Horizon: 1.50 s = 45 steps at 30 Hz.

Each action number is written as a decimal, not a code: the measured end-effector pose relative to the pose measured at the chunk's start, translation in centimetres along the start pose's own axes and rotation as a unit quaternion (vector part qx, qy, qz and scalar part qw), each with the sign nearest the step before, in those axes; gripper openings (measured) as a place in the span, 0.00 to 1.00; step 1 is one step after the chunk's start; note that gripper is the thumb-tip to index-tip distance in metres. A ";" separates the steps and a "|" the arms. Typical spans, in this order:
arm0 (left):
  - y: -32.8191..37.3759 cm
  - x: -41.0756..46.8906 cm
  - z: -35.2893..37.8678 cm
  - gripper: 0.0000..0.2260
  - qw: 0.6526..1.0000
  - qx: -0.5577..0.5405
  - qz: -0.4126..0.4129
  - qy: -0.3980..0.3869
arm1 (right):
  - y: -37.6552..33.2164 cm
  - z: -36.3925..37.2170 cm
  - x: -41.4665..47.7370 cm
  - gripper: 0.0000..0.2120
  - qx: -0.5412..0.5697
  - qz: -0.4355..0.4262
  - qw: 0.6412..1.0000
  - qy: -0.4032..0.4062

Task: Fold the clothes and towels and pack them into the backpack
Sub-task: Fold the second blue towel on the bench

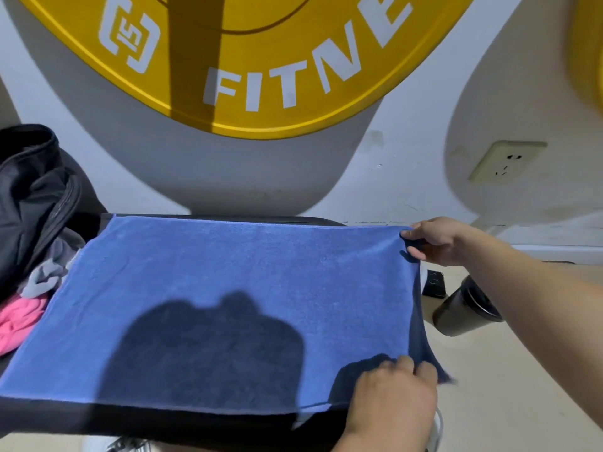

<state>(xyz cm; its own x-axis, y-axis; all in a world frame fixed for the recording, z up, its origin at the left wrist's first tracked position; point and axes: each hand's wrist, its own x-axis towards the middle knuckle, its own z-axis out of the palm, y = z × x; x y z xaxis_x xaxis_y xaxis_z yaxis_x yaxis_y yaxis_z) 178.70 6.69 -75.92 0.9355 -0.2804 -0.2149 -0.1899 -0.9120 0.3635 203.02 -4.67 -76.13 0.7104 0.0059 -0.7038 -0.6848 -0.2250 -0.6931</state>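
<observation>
We pinch the blue towel (228, 288), flat on the bench (195, 425), by its right corners: right hand (435, 241) at 2 o'clock, left hand (391, 396) at 5 o'clock, probably to fold it toward the backpack (32, 197) at 9 o'clock.

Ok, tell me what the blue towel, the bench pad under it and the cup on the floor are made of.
The blue towel looks like terry cotton or microfibre: matte, fuzzy pile, stitched hem. The black bench pad is probably vinyl or faux leather: smooth, no visible weave. The cup looks like dark plastic or coated metal; too blurred to say which.
</observation>
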 end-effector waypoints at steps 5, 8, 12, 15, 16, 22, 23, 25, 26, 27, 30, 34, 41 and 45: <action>0.5 0.4 -0.5 0.11 0.990 -0.103 -0.069 -0.067 | 1.6 0.5 0.0 0.10 -0.044 -0.049 0.995 0.081; 0.6 0.4 -0.8 0.14 0.975 -0.175 -0.127 -0.056 | 1.7 0.2 0.0 0.11 -0.128 -0.095 0.981 0.107; 1.2 0.2 -0.9 0.09 0.941 -0.282 -0.175 -0.068 | 1.2 -0.8 -0.2 0.17 -0.192 -0.125 0.970 0.085; 1.7 0.3 -0.6 0.08 0.930 -0.324 -0.164 -0.059 | 0.7 -1.4 -0.6 0.19 -0.202 -0.134 0.967 0.074; 1.9 0.3 -0.3 0.11 0.928 -0.336 -0.152 -0.054 | 0.6 -1.5 -0.8 0.19 -0.200 -0.136 0.967 0.076; 3.0 0.0 -0.1 0.18 0.927 -0.353 -0.105 -0.077 | 1.0 -3.0 -1.0 0.21 -0.259 -0.134 0.951 0.107; 3.1 -0.1 -0.7 0.17 0.926 -0.355 -0.097 -0.088 | 1.1 -3.2 -0.9 0.21 -0.278 -0.134 0.945 0.112; 3.8 -0.1 -1.5 0.15 0.910 -0.387 -0.082 -0.122 | 1.4 -3.8 -0.8 0.20 -0.320 -0.132 0.930 0.126; 4.1 -0.3 -1.7 0.16 0.908 -0.386 -0.074 -0.143 | 1.4 -4.1 -0.8 0.20 -0.343 -0.133 0.920 0.132; 4.5 -0.6 -1.9 0.19 0.904 -0.385 -0.090 -0.164 | 1.3 -4.5 -0.9 0.19 -0.369 -0.133 0.909 0.139; 5.2 -0.7 -2.4 0.24 0.887 -0.397 -0.138 -0.194 | 0.8 -5.6 -1.5 0.17 -0.427 -0.118 0.882 0.162; 4.1 -1.5 -3.3 0.17 0.899 -0.400 -0.115 -0.135 | -0.5 -6.5 -3.0 0.12 -0.444 -0.104 0.877 0.153; -4.2 -4.7 -5.9 0.08 0.855 -0.503 -0.114 0.055 | -7.2 -2.7 -7.9 0.10 -0.276 -0.128 0.952 0.021; -9.8 -7.9 -9.2 0.13 0.836 -0.523 -0.123 0.113 | -11.3 1.9 -10.7 0.11 -0.281 -0.156 0.943 -0.080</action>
<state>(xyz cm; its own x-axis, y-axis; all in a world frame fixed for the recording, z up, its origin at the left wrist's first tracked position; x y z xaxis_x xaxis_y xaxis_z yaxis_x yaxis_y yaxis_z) 175.91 20.61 -69.43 0.9624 0.0487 -0.2671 0.2713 -0.1410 0.9521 202.84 -0.33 -61.12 0.7988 0.2951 -0.5243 -0.2189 -0.6692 -0.7101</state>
